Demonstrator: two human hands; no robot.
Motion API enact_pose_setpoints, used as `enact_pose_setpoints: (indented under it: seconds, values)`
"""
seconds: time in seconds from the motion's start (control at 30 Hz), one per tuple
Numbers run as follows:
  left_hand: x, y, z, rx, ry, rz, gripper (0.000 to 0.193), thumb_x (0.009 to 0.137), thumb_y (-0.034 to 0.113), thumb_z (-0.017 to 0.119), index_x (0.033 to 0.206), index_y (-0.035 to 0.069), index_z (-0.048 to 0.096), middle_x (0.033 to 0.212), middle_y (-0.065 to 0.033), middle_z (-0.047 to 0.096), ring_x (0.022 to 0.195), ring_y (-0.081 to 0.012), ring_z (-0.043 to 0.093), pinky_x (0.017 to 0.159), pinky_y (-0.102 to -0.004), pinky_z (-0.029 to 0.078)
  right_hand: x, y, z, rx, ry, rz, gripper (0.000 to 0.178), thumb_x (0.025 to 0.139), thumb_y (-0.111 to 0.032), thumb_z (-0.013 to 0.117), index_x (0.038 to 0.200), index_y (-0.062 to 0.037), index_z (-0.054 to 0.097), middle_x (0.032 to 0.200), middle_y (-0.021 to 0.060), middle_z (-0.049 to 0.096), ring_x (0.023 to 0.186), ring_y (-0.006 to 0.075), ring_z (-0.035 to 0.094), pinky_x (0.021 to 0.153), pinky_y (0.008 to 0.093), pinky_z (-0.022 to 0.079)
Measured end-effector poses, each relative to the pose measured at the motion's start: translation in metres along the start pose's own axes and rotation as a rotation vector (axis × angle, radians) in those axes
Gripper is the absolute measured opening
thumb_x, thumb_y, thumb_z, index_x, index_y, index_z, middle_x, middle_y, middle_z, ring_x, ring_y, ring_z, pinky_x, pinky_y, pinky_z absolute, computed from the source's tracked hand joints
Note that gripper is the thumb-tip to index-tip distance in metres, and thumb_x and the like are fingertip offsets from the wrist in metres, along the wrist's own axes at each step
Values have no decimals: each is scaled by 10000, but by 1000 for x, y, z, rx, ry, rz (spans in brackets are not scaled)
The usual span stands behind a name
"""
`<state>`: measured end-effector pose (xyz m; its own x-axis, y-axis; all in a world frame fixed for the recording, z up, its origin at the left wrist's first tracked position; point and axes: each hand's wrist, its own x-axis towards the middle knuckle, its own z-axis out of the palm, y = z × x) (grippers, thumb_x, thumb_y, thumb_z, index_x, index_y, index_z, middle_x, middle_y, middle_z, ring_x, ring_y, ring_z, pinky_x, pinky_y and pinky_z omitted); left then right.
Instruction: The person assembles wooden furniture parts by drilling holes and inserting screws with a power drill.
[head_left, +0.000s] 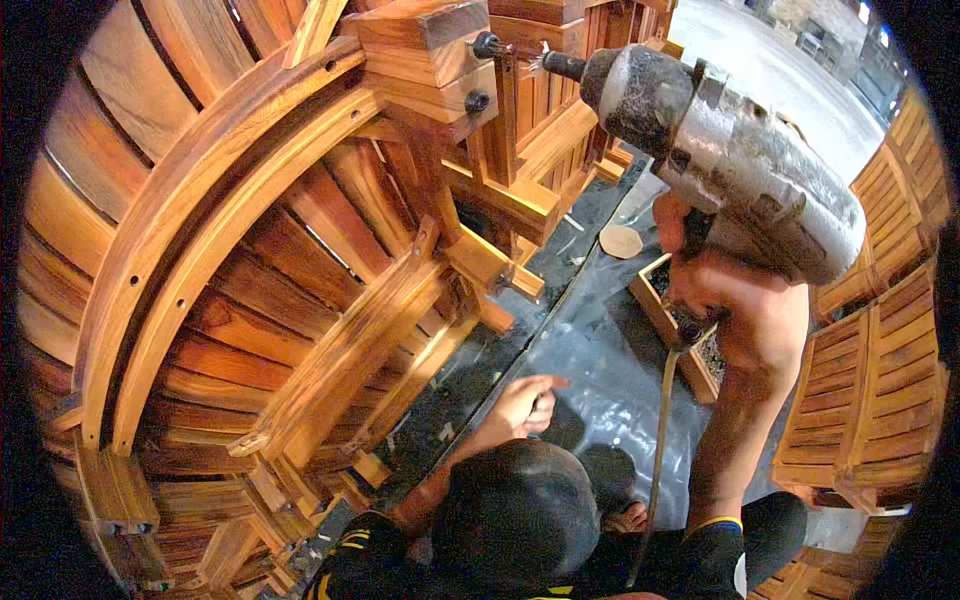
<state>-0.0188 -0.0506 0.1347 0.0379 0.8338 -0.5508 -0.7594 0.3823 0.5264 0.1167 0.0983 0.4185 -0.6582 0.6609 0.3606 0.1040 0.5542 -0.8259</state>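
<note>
My right hand [735,290] grips a worn grey impact wrench [765,170] by its handle, and a hose [660,440] runs down from the handle. The wrench points left, its bit [562,66] close to a black bolt [487,45] on a wooden corner block [420,45]; whether they touch, I cannot tell. A second black bolt [476,102] sits just below. Low in the middle, my left hand [530,405] has its index finger stretched out and the others curled in. Anything inside the curl is hidden. Beside it stands the slatted wooden furniture piece [320,230] with curved rails.
A small wooden box [699,378] of small dark pieces lies beneath my right hand on dark sheeting [600,330]. Near it is a round pale disc [620,241]. More slatted wooden pieces [860,400] stand at the right, with concrete floor [740,70] at the far right.
</note>
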Motion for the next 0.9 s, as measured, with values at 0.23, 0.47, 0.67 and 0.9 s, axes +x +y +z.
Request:
enact_pose_setpoints:
  seconds: [0.23, 0.47, 0.67, 0.9]
  values:
    - [5, -52, -36, -64, 17, -98, 269, 961, 117, 447, 1181, -8, 541, 627, 38, 405, 467, -54, 337, 405, -217, 290, 0, -3, 14, 238, 87, 81, 215, 606, -10, 609, 820, -21, 609, 794, 29, 605, 701, 113, 536, 601, 250, 410]
    - [13, -47, -29, 83, 15, -91, 280, 962, 109, 439, 1192, -18, 533, 622, 43, 390, 464, -50, 341, 407, -225, 301, 1, -2, 8, 353, 46, 16, 261, 680, 8, 665, 940, -13, 657, 863, 42, 669, 818, 128, 618, 740, 280, 490]
    - [16, -57, -34, 431, 21, 96, 270, 961, 116, 446, 1175, -24, 534, 613, 47, 380, 456, -53, 334, 406, -237, 302, 4, -6, 14, 292, 137, -29, 265, 713, -37, 704, 972, -14, 649, 864, 46, 669, 811, 129, 619, 744, 283, 492]
    - [3, -41, 0, -164, 69, -85, 256, 942, 128, 476, 1146, -10, 548, 597, 59, 389, 450, -56, 339, 411, -249, 313, 5, -5, 17, 359, 155, -35, 176, 526, 66, 561, 683, -11, 541, 777, 45, 585, 667, 104, 502, 510, 233, 355]
